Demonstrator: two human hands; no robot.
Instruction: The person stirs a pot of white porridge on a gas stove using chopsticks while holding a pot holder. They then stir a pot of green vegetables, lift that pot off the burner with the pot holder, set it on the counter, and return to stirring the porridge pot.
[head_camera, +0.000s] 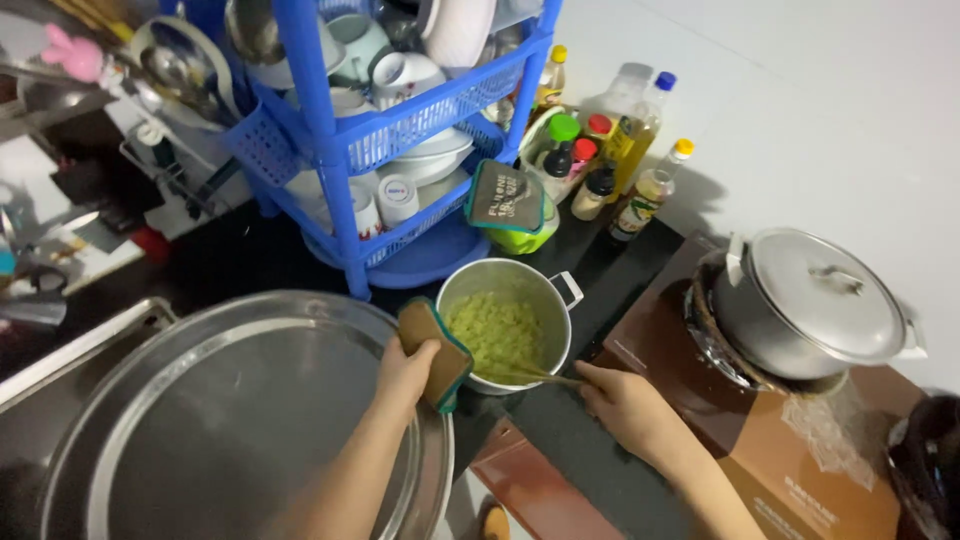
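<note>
My left hand (405, 372) presses a folded pot holder (436, 350) against the near-left rim of the small pot (508, 325) of green mash on the bench. My right hand (625, 402), closed, holds a wooden utensil (530, 377) whose long axis runs leftward into the pot.

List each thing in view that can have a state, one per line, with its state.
small steel pot: uncovered, holding yellow-green mash
covered pot: lid on, sitting on the stove
large round tray: lying flat, nothing on it
left hand: gripping a pot holder at the pot's rim
right hand: holding a wooden utensil that reaches into the mash
green container: lid on
</note>
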